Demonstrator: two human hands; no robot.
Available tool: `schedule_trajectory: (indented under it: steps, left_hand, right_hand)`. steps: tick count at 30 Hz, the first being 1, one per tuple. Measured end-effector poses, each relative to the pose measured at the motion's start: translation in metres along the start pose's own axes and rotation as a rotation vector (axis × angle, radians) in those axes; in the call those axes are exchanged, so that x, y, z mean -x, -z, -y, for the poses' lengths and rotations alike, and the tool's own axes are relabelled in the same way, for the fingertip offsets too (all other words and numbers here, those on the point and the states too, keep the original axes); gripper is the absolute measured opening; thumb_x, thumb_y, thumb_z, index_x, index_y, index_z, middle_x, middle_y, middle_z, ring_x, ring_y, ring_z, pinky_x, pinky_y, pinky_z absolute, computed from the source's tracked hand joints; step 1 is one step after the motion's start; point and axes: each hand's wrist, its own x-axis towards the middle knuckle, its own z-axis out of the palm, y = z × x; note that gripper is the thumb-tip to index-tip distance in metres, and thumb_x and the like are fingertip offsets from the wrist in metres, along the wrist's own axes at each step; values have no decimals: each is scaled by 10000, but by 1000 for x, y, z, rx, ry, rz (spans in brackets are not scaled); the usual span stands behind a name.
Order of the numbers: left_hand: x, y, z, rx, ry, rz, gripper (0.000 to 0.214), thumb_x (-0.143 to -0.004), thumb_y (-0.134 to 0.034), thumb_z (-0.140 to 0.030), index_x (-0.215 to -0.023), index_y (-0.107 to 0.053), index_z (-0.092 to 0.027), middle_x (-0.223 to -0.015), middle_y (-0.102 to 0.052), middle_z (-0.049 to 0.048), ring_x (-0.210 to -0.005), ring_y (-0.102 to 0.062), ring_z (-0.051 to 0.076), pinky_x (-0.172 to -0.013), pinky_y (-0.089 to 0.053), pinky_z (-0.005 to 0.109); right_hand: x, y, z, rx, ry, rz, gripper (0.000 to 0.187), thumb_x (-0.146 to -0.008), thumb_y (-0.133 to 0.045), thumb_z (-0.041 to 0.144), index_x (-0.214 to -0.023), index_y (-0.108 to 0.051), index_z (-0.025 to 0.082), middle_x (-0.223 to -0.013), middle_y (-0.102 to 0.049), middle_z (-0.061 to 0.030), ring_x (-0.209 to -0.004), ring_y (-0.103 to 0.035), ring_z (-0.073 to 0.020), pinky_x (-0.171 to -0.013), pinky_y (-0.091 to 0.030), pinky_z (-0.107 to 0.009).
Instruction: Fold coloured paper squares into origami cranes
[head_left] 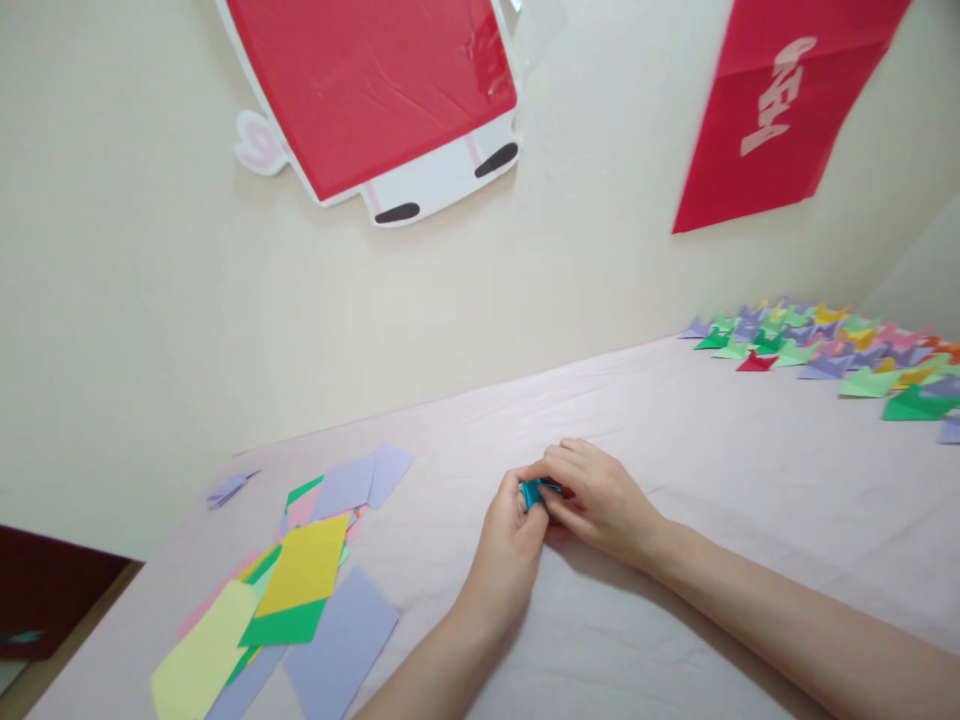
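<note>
My left hand (504,555) and my right hand (604,500) meet over the middle of the cloth-covered surface. Between their fingertips is a small piece of folded blue paper (532,494), mostly hidden by the fingers. Both hands are closed on it, the left thumb pressing from the near side and the right fingers curled over from the right. Its exact folded shape cannot be made out.
Loose coloured paper sheets (304,565) lie overlapping at the left, with a small folded lilac piece (231,488) behind them. Several rows of folded paper figures (825,350) stand at the far right. The wall behind carries a red-and-white cutout (390,100) and a red poster (787,120).
</note>
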Motion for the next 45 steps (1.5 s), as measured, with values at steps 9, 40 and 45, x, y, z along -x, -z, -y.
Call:
schedule_trajectory:
  steps: [9, 40, 45]
  left_hand:
    - [-6, 2, -9, 78, 207, 111, 292, -735, -601, -333, -954, -540, -150, -826, -676, 52, -626, -677, 162, -538, -494, 231]
    - [2, 6, 3, -49, 68, 8, 359, -917, -540, -520, -913, -529, -161, -812, -727, 81, -563, -686, 155, -487, -490, 213]
    - [2, 7, 3, -63, 64, 10, 346, -932, -516, -512, -891, -510, -168, -809, -724, 76, -578, -699, 162, -468, -478, 202]
  right_hand:
    - [1, 1, -6, -432, -192, 3, 168, -863, -496, 163, -857, -658, 207, -739, -620, -14, -692, -572, -152, -634, -435, -261]
    - [1, 0, -2, -676, -508, 18, 210, -863, -604, 397, -806, -557, 201, -649, -567, 36, -529, -582, -117, -498, -446, -228]
    - [2, -2, -3, -721, -556, 11, 297, -854, -614, 471, -752, -524, 208, -605, -564, 39, -510, -577, -123, -469, -425, -227]
